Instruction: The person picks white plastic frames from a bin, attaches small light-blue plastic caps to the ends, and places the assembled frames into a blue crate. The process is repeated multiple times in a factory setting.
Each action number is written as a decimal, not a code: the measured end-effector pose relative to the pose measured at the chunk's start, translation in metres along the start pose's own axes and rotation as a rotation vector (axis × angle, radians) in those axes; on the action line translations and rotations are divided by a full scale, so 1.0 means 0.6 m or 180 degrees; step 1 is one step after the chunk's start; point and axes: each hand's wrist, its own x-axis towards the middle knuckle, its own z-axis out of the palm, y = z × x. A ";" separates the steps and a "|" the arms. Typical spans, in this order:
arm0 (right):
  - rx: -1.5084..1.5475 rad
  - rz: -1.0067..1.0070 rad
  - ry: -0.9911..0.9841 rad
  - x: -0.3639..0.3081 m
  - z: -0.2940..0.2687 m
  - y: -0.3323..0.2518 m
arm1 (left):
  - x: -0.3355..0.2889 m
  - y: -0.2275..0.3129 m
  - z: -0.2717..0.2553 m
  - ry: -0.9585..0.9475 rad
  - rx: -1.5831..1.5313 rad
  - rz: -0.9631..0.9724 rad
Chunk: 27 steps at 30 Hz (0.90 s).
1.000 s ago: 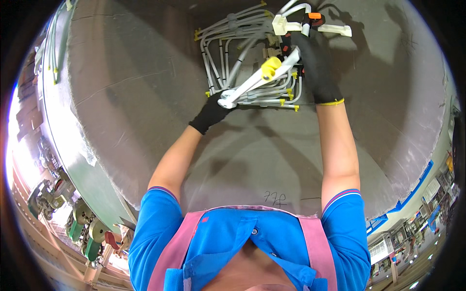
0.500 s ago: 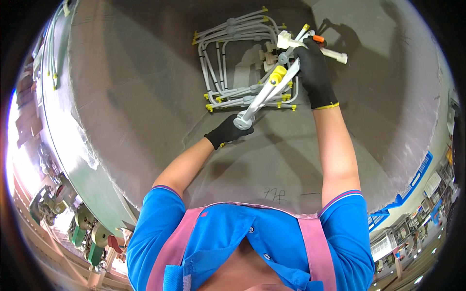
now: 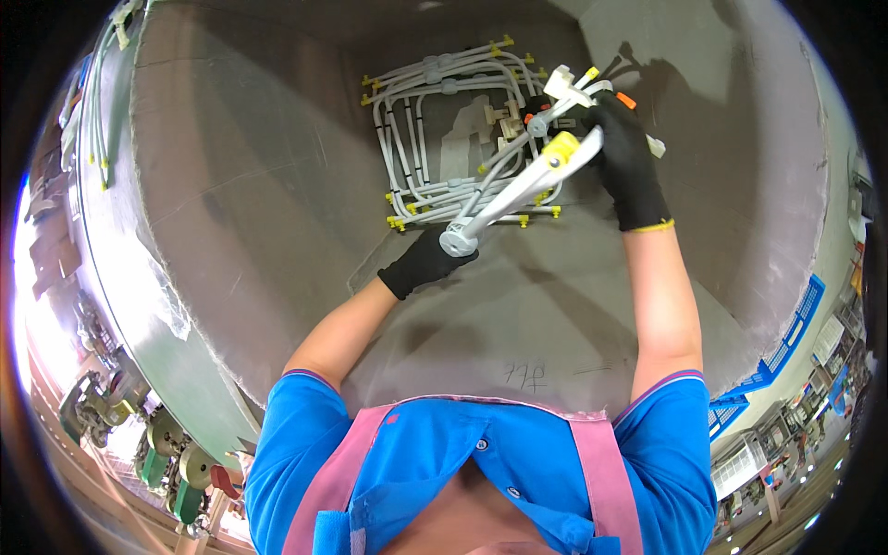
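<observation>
My left hand [image 3: 424,265], in a black glove, is closed round the near end of a folding white tube assembly [image 3: 518,191], by its round grey end piece [image 3: 459,240]. Further off and to the right, my gloved right hand [image 3: 625,159] is closed on the assembly's other end, its fingers partly hidden. Along its length the assembly has a yellow joint [image 3: 560,151] and a cream block [image 3: 561,84], and an orange tip [image 3: 626,100] shows by my right hand. The assembly slants above a pile of bent white tube frames [image 3: 400,148] with yellow end fittings.
Grey walls of a deep box [image 3: 250,139] surround the frames and my hands. Its near edge [image 3: 518,404] runs close to my chest. Outside on the left are a pale green surface [image 3: 139,305] and machinery [image 3: 176,453]; blue crates [image 3: 786,333] stand outside on the right.
My right hand has moved right and a little nearer, swinging the assembly's far end with it. My left hand has shifted slightly left, still holding the near end.
</observation>
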 end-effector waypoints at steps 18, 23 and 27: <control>0.1132 0.0438 0.0050 0.010 -0.009 0.016 | 0.020 0.026 -0.077 0.1046 0.1409 0.0959; 0.1053 0.0618 0.0374 0.027 -0.007 -0.013 | 0.047 0.000 -0.043 0.0742 0.0267 0.0563; 0.1097 0.0645 0.0171 0.035 -0.007 -0.013 | 0.067 -0.021 -0.014 0.0481 -0.0164 0.0461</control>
